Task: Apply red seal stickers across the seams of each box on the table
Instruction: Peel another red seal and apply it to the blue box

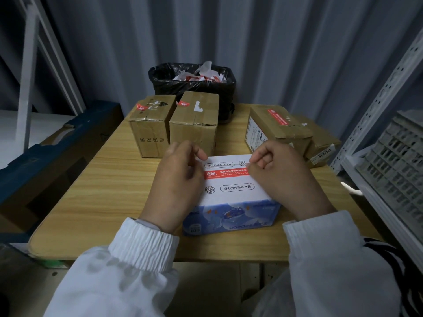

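1. Ribbed grey wall (274,53) behind; metal shelving (377,106) at the right.
2. Wooden table (91,202), which bears all the boxes.
3. Bin (192,88) with a black liner, beyond the table's far edge.
4. Brown boxes (194,124), two far left and two far right.
5. White box (235,195), nearest, between the hands.
6. Left hand (180,177) and right hand (283,177), fingers curled at the sticker's ends; pinching or pressing cannot be told.
7. Red sticker (225,174), lying along the white box's top seam.
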